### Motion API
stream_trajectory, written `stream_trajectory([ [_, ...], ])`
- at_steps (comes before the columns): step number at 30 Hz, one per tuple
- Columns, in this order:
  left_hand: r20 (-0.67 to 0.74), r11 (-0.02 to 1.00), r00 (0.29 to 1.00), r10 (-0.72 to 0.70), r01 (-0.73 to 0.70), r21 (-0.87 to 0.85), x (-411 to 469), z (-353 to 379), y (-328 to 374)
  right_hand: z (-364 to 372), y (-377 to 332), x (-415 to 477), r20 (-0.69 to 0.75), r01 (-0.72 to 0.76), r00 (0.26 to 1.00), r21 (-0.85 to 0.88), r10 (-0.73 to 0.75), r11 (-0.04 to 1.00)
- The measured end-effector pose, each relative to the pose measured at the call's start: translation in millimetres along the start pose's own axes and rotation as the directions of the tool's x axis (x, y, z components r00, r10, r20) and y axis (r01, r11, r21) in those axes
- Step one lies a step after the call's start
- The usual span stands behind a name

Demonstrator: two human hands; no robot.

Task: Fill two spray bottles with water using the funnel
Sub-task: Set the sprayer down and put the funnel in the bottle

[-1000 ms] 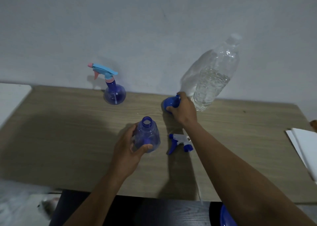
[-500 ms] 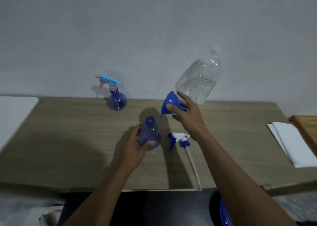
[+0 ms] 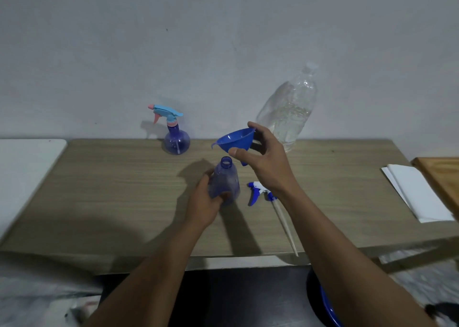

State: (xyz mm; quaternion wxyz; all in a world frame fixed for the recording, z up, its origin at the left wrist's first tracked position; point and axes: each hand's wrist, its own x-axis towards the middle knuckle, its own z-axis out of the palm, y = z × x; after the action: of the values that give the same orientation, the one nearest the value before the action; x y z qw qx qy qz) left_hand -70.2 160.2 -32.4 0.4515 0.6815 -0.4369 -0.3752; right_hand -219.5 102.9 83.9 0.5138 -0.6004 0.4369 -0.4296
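Looking down through the head camera, I begin with the wooden table [image 3: 124, 202], where all the things stand. At the wall is the big clear water bottle [image 3: 290, 113], partly full, and its cap seems to be on.

Near the middle, the left hand [image 3: 203, 202] holds the open spray bottle [image 3: 224, 180] with fingers and thumb curled round its lower body. This bottle stands upright on the table, its long axis is vertical and the bare neck points up. It looks empty.

The second spray bottle [image 3: 176, 140] is well apart at the back and has its head on.

The right hand [image 3: 268, 163] pinches the blue funnel [image 3: 236, 139], thumb on the near side of the cone and fingers on the far rim. The funnel hangs in the air just above and to the right of the neck, and I think it does not touch it. Its axis is tilted: the wide mouth faces up and to the left, and the spout points down and to the right.

I judge the step to be seating the funnel. The next move needs the spout turned straight down, then lowered into the neck while the left hand keeps the bottle steady.

The removed trigger head [image 3: 258, 192] lies just beside the bottle.
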Motion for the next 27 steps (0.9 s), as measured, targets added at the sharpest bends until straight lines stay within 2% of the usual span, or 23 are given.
stream_trajectory([
  [13,0.012,0.999,0.999,-0.046,0.046,-0.012,2,-1,4,25,25,-3,-0.05,0.067,0.996,-0.022,-0.068,0.998],
  [21,0.04,0.999,0.999,0.034,-0.036,0.039,0,-2,6,23,32,-16,0.049,0.025,0.999,-0.176,-0.017,0.984],
  [27,0.035,0.996,0.997,0.062,-0.064,0.067,4,-3,7,23,21,-18,-0.024,0.046,0.998,-0.274,-0.054,0.961],
])
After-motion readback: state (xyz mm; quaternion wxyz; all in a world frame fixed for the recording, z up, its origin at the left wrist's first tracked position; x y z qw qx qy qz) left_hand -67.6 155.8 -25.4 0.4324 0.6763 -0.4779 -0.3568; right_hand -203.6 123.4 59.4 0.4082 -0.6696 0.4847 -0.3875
